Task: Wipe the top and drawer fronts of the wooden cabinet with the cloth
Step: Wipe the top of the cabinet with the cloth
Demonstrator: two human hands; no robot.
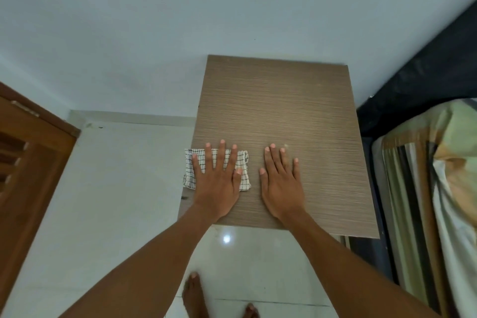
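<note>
Both grips spread flat: left hand (216,183) on cloth (242,175) overhanging cabinet top's (284,100) left edge, right hand (280,183) on bare wood.

Pale blue-grey wall (154,33) fills upper view, few small dark specks on it. Glossy white tiled floor (103,201) below, bright light spot (226,239) reflected in tile. Pale skirting strip (129,117) where wall meets floor. Brown wooden door (31,162) with frame at left edge. At right, bed with striped sheet (413,188), black headboard (426,72) against wall.
</note>
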